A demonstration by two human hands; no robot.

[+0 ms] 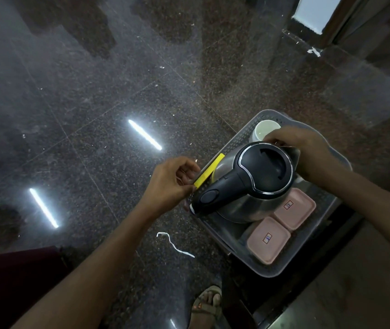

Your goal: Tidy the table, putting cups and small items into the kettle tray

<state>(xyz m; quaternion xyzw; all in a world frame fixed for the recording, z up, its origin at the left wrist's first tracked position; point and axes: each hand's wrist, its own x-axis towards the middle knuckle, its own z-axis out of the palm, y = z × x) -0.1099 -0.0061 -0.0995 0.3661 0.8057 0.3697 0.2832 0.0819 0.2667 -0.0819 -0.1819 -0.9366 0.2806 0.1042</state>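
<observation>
Head view hides much of the grey perforated plastic tray (241, 136): the kettle (251, 186) covers its middle, the right forearm crosses its 3 o'clock rim, and whatever carries it is too dark to make out. Only the rim and part of the pale bowl of a white cup (264, 129) show at the tray's 12 o'clock corner; the right hand (305, 153) covers its near edge. That hand's fingers curl at the kettle's far side and seem to pinch something small and pale, though what it is cannot be told. The kettle has a brushed-steel body, a round black lid ringed with chrome, and a black handle pointing to 8 o'clock. Two pink, rounded-square lidded boxes (281, 224) with small labels lie at the tray's 5 o'clock end. The left hand (177, 181), at the kettle's 9 o'clock, pinches the near end of a flat yellow stick (209, 170) that lies along the tray's rim. Below spreads a speckled, polished stone floor (94, 91).
</observation>
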